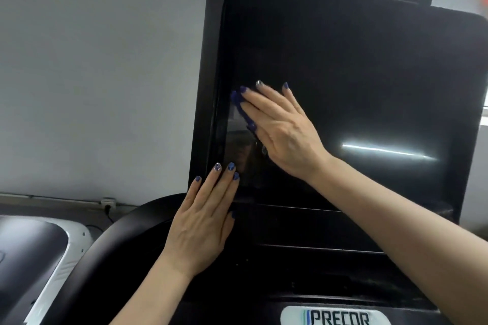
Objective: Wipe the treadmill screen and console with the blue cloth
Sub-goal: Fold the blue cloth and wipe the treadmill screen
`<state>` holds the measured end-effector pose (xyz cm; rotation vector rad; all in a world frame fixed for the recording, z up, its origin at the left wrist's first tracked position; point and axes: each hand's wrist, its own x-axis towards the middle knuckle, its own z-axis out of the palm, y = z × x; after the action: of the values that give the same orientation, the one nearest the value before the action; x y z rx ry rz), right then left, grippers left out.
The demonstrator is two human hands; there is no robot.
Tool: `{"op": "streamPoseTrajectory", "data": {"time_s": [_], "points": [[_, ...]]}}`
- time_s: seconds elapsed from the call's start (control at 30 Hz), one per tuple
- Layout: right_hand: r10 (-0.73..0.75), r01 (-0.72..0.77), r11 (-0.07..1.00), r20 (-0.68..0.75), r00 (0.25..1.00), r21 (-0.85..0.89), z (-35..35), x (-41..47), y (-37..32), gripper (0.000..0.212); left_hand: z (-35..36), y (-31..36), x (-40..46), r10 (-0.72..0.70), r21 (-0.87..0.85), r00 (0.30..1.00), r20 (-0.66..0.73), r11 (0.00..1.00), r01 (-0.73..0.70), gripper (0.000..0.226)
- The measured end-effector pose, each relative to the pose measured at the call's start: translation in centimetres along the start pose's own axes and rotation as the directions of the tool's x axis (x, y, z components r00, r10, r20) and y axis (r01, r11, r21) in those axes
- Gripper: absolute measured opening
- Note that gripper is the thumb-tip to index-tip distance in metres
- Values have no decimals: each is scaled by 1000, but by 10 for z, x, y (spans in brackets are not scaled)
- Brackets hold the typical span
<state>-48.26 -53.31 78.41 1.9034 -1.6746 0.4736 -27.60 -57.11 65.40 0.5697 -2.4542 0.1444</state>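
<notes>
- Nearest the camera sits the console (303, 266), black and dull, with a white PRECOR badge (335, 315) at its lower edge — none of it is under the cloth at this moment.
- Above it stands the screen (356, 82), a large dark glass panel, tilted back in its black frame (211, 60); a bright streak of reflected light lies across its right half.
- Off to the left, a curved black handlebar (111, 240) runs below a grey wall (92, 60), with part of another machine (34, 258) beside it.
- My right hand (282, 129) lies flat on the left part of the glass, fingers straight and spread, pressing the cloth beneath the palm.
- My left hand (203, 219) rests open against the screen's lower left corner, fingers straight, holding nothing; it seems to steady the panel.
- Only a small blue edge of the cloth (239, 107) shows past the right fingers; the rest is hidden under the hand.
- To do this pass well, I judge: keep the palm flat with even pressure, work in overlapping strokes from the left edge toward the right, and reach the corners before dropping to the console — the left hand's fingertips may leave marks that need a last wipe.
</notes>
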Motion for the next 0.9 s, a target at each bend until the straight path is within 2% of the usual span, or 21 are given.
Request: {"op": "streamPoseTrajectory", "data": {"time_s": [0.1, 0.13, 0.2, 0.3, 0.37, 0.5, 0.53, 0.6, 0.67, 0.7, 0.83, 0.9], "points": [[-179, 189, 979, 125, 976, -73, -14, -26, 19, 43, -7, -2, -7, -31, -19, 999, -13, 999, 31, 62], [-197, 210, 973, 134, 971, -96, -18, -28, 27, 43, -7, -4, -12, -52, -20, 999, -11, 998, 51, 62], [-105, 109, 992, 66, 992, -67, -20, -16, 32, 43, -6, -8, -20, -93, -17, 996, 0, 995, 93, 63], [92, -91, 995, -56, 994, 27, -3, 3, -4, 43, 2, -11, -28, -113, -37, 993, 29, 993, 114, 66], [66, -65, 997, -26, 997, 50, 9, -5, -23, 46, 4, -11, -30, -112, -51, 993, 34, 992, 113, 67], [-148, 155, 986, 104, 983, -64, -5, -36, -2, 45, 3, -13, -29, -102, -58, 994, 39, 993, 104, 67], [-142, 150, 985, 90, 986, -90, -10, -36, 7, 44, 3, -14, -29, -101, -65, 994, 40, 992, 103, 67], [-28, 28, 997, 3, 1000, -75, -14, -23, 14, 44, 4, -13, -29, -106, -84, 994, 32, 991, 109, 67], [91, -93, 995, -59, 994, -27, -5, -9, -7, 46, 6, -12, -30, -111, -103, 994, 19, 988, 113, 66], [101, -102, 995, -49, 994, -7, 2, -7, -20, 48, 6, -12, -31, -109, -107, 994, 18, 988, 110, 66], [-138, 146, 988, 144, 980, -46, 6, -38, -20, 46, 6, -15, -31, -94, -89, 995, 21, 991, 96, 66], [-154, 171, 980, 152, 976, -101, -6, -49, 1, 46, 6, -15, -31, -91, -88, 996, 20, 992, 92, 66]]}}
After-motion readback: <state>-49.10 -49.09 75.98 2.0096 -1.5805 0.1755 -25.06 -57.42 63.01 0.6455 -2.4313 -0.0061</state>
